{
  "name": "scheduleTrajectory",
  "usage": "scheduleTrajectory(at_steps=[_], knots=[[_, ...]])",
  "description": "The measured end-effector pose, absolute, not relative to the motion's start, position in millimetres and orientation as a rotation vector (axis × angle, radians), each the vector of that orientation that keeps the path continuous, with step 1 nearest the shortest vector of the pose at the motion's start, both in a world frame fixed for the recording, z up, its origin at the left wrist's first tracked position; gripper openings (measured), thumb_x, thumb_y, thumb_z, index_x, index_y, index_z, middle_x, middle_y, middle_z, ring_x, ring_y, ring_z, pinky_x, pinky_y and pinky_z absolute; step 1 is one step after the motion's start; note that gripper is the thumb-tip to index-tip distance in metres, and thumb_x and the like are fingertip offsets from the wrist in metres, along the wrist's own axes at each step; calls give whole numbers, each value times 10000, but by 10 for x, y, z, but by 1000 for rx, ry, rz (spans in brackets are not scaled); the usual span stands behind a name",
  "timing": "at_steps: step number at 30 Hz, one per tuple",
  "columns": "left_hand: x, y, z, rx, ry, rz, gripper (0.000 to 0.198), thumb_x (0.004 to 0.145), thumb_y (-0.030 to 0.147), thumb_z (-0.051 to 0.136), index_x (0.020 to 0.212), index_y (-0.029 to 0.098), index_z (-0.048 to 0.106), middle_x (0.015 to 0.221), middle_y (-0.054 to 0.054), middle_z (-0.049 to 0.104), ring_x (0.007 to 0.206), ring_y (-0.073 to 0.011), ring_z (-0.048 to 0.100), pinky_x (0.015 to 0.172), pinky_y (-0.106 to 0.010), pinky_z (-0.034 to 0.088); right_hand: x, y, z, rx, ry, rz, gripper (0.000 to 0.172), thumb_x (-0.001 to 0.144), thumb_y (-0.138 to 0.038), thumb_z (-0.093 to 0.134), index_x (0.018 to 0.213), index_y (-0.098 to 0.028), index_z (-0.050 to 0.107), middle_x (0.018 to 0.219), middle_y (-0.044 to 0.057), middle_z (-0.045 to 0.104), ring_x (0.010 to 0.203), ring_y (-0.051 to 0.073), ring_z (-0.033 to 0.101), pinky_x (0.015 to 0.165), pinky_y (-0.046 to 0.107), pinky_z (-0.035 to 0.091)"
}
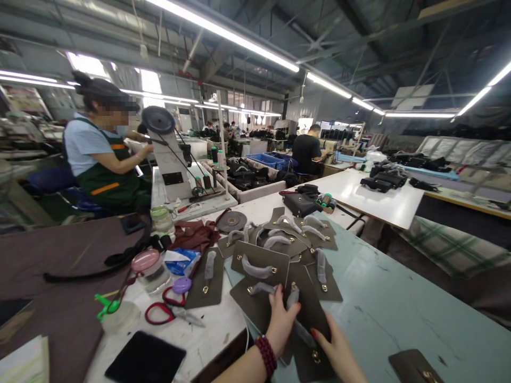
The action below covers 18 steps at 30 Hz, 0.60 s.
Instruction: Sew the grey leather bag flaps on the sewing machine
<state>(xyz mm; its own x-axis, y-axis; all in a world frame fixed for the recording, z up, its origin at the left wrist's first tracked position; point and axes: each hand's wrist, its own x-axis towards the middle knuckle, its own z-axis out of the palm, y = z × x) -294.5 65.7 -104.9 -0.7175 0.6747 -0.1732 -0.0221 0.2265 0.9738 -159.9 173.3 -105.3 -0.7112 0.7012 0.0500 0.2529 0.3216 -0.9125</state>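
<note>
Both hands are on a dark olive-brown bag panel (305, 290) that has a plastic-wrapped handle (303, 334) with gold metal fittings. My left hand (280, 319), with dark red beads at the wrist, is closed at the panel's left side. Its thumb lies by the handle, and its fingertips reach the handle of the panel beneath. The right edge is gripped by my right hand (337, 346), thumb on top. Just beyond lies another handled panel (259, 255), in front of a pile of similar panels (293, 236). The left fingertips are partly hidden.
Red-handled scissors (162, 313), a black tablet-like slab (146, 357) and a pink-lidded jar (147, 268) lie left. One panel (415, 367) sits at the pale green tabletop's (383, 282) front right. A co-worker (104, 154) works at a machine (170, 159) across the table.
</note>
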Motion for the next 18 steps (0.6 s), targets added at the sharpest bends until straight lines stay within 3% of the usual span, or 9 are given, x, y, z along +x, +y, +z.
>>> scheduleTrajectory(at_steps=[3,8,11,14,18], knots=[[-2622,923,-1016,432,1758,1643,796,838,478,459,1466,113,134,1545,-178,58,1428,-254,107,1123,-330,177,-1204,2021,-948,-968,-2164,1246,429,666,-459,577,997,-201,664,1050,115,695,1036,339,619,910,404,489],[-2178,1188,-921,406,1633,1785,673,874,490,385,1429,118,303,1545,-117,186,1427,-194,121,1141,-288,120,-595,2241,-702,-1215,-1943,1087,428,608,-513,651,892,-193,667,977,118,715,1031,382,607,921,453,467],[-1949,1118,-858,296,1522,1842,687,835,460,486,1430,157,325,1555,-87,176,1429,-208,110,1143,-304,128,-446,2158,-522,-1241,-1653,1378,540,629,-529,685,1030,-175,613,989,104,713,997,339,631,839,393,528],[-1771,824,-833,215,1326,1850,695,795,345,534,1437,201,310,1499,-72,325,1379,-203,284,1102,-287,252,-531,2041,-454,-1208,-1424,1664,693,638,-558,688,1180,-160,520,1061,115,686,976,318,643,792,379,552],[-1992,160,-793,471,1424,1821,515,734,248,551,1239,144,553,1299,-143,540,1225,-264,492,988,-319,413,-715,2024,-734,-1396,-1548,1487,926,540,-627,660,1248,-69,449,1230,228,561,1114,398,552,947,471,457]])
